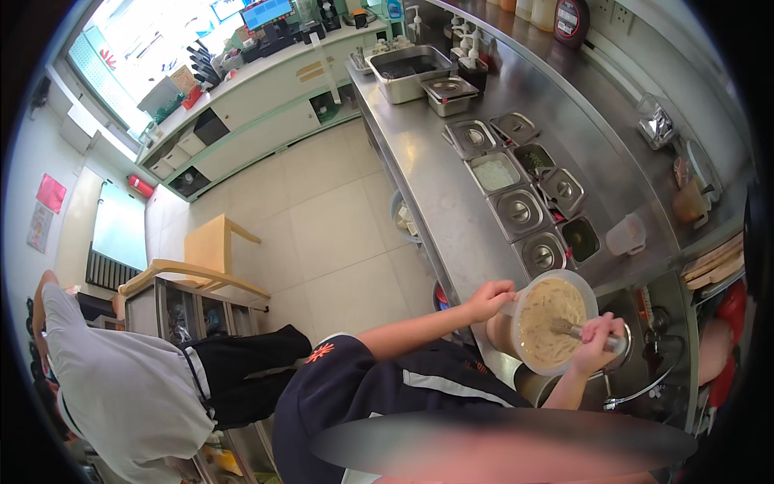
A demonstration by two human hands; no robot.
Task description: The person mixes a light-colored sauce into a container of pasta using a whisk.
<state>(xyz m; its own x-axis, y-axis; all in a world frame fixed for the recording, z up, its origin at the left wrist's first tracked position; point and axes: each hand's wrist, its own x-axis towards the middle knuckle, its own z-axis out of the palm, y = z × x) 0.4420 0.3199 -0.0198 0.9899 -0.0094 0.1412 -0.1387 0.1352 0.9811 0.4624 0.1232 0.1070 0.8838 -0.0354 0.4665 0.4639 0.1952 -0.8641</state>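
My left hand (494, 300) grips the near-left edge of a large translucent plastic tub (589, 296), probably by a handle. Inside the tub is a tan, frothy liquid (547, 302) with streaks across its surface. A wire whisk (565, 327) dips into this liquid at a slant, its lower wires hidden. My right hand (595, 343) is closed around the whisk's thick metal handle, above the tub's right rim. The tub is tilted at the corner of the steel counter (435, 206), beside the sink area. Its base is partly hidden.
Lidded steel food pans (519, 210) stand in rows beyond the tub; one open pan (494, 172) holds pale translucent pieces. A plastic measuring jug (626, 234) stands right of them. A curved faucet (641, 396) is near my right arm. Another person (121, 375) stands at left near a wooden chair (205, 248).
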